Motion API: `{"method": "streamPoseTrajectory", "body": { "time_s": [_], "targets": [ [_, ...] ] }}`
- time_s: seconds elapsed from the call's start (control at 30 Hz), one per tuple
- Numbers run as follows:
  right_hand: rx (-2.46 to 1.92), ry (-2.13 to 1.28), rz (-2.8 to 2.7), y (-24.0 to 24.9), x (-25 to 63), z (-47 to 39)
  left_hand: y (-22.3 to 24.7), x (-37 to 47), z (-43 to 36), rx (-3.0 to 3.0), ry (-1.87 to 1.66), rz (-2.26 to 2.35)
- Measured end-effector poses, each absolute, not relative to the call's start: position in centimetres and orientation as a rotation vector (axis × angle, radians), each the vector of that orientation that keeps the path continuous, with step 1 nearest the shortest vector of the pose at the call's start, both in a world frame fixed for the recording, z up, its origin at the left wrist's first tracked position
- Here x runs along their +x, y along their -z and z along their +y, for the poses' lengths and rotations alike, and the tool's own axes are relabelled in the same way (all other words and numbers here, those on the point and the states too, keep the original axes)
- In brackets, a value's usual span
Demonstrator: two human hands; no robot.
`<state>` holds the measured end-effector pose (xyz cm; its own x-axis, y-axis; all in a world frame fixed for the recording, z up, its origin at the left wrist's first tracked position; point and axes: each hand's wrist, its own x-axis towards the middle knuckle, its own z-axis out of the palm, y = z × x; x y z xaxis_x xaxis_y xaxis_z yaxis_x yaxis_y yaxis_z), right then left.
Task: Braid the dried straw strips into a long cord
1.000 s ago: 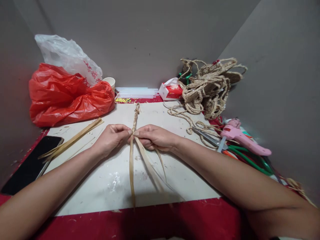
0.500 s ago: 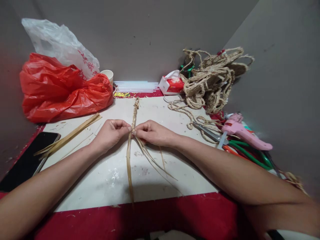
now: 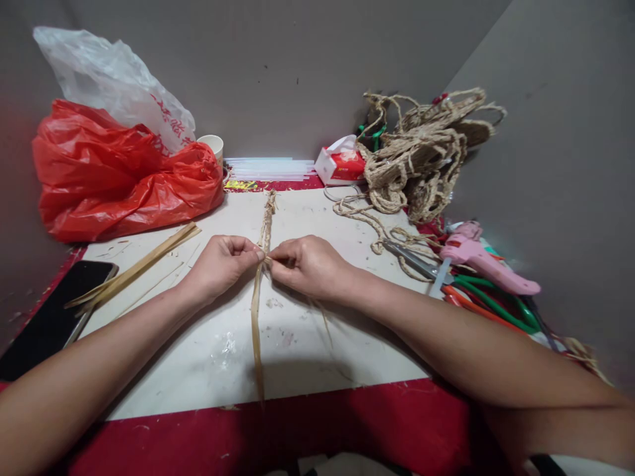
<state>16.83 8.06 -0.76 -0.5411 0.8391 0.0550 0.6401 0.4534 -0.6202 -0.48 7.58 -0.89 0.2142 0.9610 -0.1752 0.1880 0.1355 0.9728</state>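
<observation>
A short braid of straw-coloured fibre strips [image 3: 268,225] runs away from me over the white board. My left hand [image 3: 224,263] pinches the near end of this braid between thumb and forefinger. From that pinch one long flat strip [image 3: 256,320] hangs toward me. My right hand [image 3: 310,266] is closed in a pinch on the strips just right of the braid's end, its fingertips almost touching the left ones. Thin strip ends [image 3: 323,320] show below the right hand; the rest of them is hidden under it.
On the left lie loose flat strips [image 3: 143,266], a phone [image 3: 44,317] and a red plastic bag [image 3: 119,175]. Glue sticks [image 3: 270,169] and a tissue box [image 3: 341,164] stand at the back. Coiled rope [image 3: 426,155], a pink glue gun [image 3: 483,258] and green-handled scissors [image 3: 496,301] crowd the right.
My right hand has turned slightly and shifted a little to the right. The strips that fanned out below it are now mostly hidden. The left hand keeps its pinch.
</observation>
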Motion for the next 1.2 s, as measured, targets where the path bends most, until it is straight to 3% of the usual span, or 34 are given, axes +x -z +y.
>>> {"method": "streamPoseTrajectory", "body": {
  "time_s": [0.5,0.7,1.07,1.2],
  "targets": [
    [-1.206,-1.017,-2.309,0.0,18.0,9.7,1.1,-0.9,8.2,1.227,-0.676,1.17],
    [-1.158,-1.335,-2.317,-0.3,18.0,9.6,1.2,-0.7,8.2,1.231,-0.675,1.162],
    [-0.999,-1.628,-2.254,0.2,18.0,10.5,0.9,-0.4,8.1,1.125,-0.708,1.098],
    [-1.082,-1.544,-2.241,-0.3,17.9,10.3,0.9,-0.4,8.1,1.116,-0.723,1.093]
  ]
}}
